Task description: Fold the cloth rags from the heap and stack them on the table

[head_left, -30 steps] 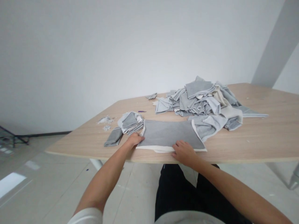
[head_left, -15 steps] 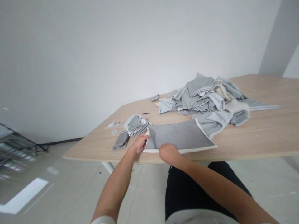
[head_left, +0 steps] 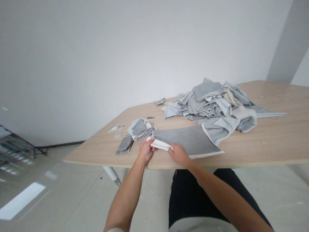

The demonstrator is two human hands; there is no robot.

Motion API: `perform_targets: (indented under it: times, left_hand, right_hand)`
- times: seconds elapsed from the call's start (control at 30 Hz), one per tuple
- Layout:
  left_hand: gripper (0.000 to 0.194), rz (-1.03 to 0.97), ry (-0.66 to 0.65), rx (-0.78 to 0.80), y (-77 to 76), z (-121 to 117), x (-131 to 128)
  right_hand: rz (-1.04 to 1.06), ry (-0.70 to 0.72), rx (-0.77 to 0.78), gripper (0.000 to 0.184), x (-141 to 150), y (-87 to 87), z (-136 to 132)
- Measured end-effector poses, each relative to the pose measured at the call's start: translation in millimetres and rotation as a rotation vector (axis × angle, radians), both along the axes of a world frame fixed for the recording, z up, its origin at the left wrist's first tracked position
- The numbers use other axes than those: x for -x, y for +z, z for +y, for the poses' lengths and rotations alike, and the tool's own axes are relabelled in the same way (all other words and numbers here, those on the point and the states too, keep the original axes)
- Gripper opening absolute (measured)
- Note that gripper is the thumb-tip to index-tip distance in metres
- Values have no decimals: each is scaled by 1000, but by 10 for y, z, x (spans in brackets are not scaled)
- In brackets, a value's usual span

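A grey fabric piece [head_left: 190, 138] with white edging lies along the front of the table. Its near left edge is lifted and turned over, so a white strip of it shows between my hands. My left hand [head_left: 146, 149] is closed on the left corner of that edge. My right hand [head_left: 179, 154] pinches the same edge farther right. Just beyond my left hand sits a stack of folded grey and white fabric pieces [head_left: 140, 128], and beside it a small folded grey fabric piece [head_left: 125, 144].
A large heap of grey fabric pieces [head_left: 207, 100] covers the table's [head_left: 270, 138] back middle, partly touching the piece in my hands. White scraps [head_left: 116, 128] lie at the left, with a thin purple item [head_left: 151, 117] near the stack. A wall [head_left: 120, 58] stands behind.
The near left edge of the grey fabric piece, flat before, is now raised and folded over, showing white. My right hand has gone from resting on the fabric to gripping its edge.
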State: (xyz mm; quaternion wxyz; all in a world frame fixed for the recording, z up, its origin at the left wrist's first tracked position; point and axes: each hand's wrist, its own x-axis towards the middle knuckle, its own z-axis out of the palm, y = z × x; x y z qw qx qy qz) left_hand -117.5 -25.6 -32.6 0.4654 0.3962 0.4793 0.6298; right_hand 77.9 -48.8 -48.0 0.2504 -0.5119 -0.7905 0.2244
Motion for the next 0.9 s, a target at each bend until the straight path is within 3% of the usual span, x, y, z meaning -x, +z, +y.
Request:
perform_targets:
  times: [0.27,0.53,0.73,0.9]
  left_hand:
    - [27,32,-5,2,51,-126,-244]
    - [22,156,89,-108,219,-149,-411]
    - [26,181,156,-176,561,-280,-376]
    - [34,162,311,-214,1062,-564,36]
  right_hand:
    - [253,76,60,14,87,43,56]
    - [575,219,142,16,221,382,168]
    - [800,205,177,16,16,803,244]
    - [921,98,29,22,-753,1360,303]
